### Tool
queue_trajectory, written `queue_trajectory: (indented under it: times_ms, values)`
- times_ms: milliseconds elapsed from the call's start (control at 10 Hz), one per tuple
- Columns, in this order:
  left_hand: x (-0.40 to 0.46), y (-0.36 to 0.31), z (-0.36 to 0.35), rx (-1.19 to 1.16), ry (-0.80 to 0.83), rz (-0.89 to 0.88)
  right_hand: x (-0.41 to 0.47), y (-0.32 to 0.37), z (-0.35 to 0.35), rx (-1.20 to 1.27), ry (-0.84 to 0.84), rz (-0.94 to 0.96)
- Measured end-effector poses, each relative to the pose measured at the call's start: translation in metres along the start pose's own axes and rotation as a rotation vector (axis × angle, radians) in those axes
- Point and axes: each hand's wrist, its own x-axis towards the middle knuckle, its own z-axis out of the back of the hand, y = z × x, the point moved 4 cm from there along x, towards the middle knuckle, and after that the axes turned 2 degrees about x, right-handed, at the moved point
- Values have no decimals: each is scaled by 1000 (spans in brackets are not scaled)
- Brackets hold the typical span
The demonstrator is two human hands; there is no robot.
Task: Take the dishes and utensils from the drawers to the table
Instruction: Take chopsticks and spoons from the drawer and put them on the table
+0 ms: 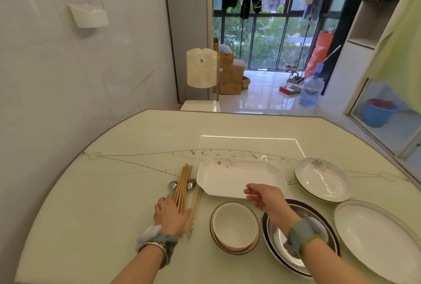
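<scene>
On the pale green table [114, 192] lie a bundle of wooden chopsticks [183, 183] across two metal spoons [191, 184]. My left hand [169, 215] rests flat on the near ends of the chopsticks, fingers spread. A white rectangular platter [227, 176] sits in the middle. My right hand [265, 197] hovers over its near right edge, fingers apart, holding nothing. Stacked brown-rimmed bowls [234, 226] stand near me. Stacked metal plates [280, 245] lie under my right wrist. A flowered deep plate [323, 180] and a white round plate [376, 238] are at the right.
A white chair [201, 72] stands at the table's far edge against the wall. Beyond it are a grey cabinet [189, 33], cardboard boxes [230, 74], a water jug [311, 88] and a barred window with hanging clothes. The table's far half holds nothing.
</scene>
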Motion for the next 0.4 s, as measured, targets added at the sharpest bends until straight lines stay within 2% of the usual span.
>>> queue_trajectory:
  times_ms: [400]
  values:
    - [-123, 36, 97, -517, -80, -254, -154, -10, -10, 106, 48, 113]
